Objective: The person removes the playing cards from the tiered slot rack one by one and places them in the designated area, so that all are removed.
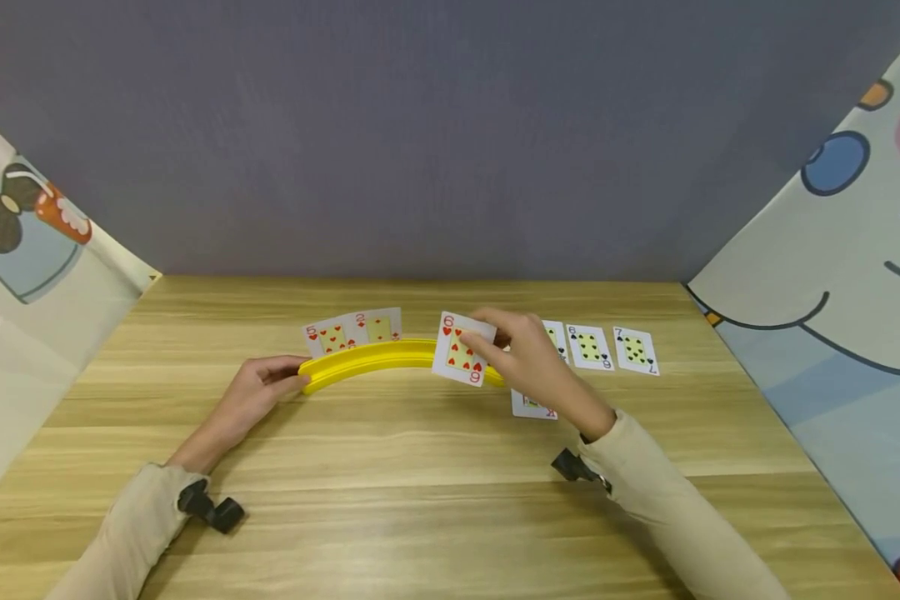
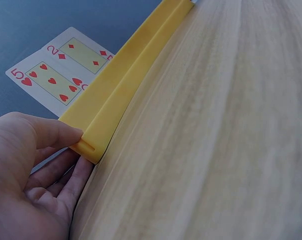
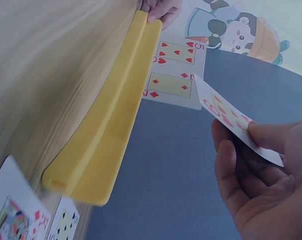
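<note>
Standing by the desk (image 1: 390, 517): a curved yellow rack (image 1: 375, 358) lies across its far half, five of hearts (image 1: 330, 336) and two of diamonds (image 1: 380, 325) upright along its left portion, side by side with an overlap. Left hand (image 1: 255, 396) at the rack's left end, grip narrow, thumb and fingers pinching the plastic. Right hand (image 1: 528, 354) has its grip pinched on the six of hearts (image 1: 457, 354), face up, raised over the rack's right portion; seen from the right wrist, card and rack are apart. Progress, my reckoning: two cards racked, a third in hand and not yet placed, four more on the desk to the right, so perhaps under halfway if all are meant for the rack. The four: seven of spades (image 1: 635, 351) outermost, then a black card (image 1: 588, 346), then another black card (image 1: 560, 332), and nearer the person a red court card (image 1: 528, 407). Hard to make out: the second black card mostly covered by the right hand, its value unreadable; the first could be a six or an eight; court card half covered, its rank unsure. Bottom edges of the racked pair hidden by the yellow wall. Rack's right end mostly behind the raised card from above.
</note>
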`<state>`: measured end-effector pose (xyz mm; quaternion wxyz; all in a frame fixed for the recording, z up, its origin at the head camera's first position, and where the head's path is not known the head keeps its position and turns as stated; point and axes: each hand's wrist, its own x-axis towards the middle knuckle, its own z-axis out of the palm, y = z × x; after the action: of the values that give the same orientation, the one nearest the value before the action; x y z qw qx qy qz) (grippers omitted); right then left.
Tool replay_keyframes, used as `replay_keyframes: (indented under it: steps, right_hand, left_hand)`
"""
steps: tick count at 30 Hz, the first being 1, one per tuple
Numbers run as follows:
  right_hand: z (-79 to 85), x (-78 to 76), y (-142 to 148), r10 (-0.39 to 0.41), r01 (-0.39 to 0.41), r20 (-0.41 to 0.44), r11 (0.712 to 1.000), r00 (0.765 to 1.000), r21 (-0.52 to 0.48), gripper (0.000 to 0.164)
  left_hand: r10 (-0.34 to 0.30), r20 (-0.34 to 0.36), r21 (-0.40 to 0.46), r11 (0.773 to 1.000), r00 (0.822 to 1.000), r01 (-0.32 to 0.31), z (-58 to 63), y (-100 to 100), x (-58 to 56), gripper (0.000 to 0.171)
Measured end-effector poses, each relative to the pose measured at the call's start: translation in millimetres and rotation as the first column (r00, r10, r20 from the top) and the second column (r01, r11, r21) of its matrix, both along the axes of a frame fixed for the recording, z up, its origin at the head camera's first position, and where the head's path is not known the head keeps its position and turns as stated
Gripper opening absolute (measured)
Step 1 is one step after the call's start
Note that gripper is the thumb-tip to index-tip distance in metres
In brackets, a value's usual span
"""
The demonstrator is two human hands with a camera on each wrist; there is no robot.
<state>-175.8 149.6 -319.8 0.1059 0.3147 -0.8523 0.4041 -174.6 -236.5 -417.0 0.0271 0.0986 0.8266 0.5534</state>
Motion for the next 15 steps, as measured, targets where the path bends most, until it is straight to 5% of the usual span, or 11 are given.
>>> replay_keyframes:
  steps: [7, 15]
  right_hand:
    - [-2.3, 7.7, 20.4, -0.042, 0.042, -0.014, 0.999, 0.999, 0.029, 0.024]
    - [-3.7, 13.5, 44.7, -0.086, 0.086, 0.006, 0.994, 0.996, 0.066, 0.01]
  left_hand:
    - [-0.003, -0.006, 0.013, 1.0, 1.0, 0.003, -4.4, -1.3, -2.4, 0.037]
    - [-0.006, -0.019, 0.011, 1.0, 1.0, 0.006, -7.6, -2.0, -3.9, 0.036]
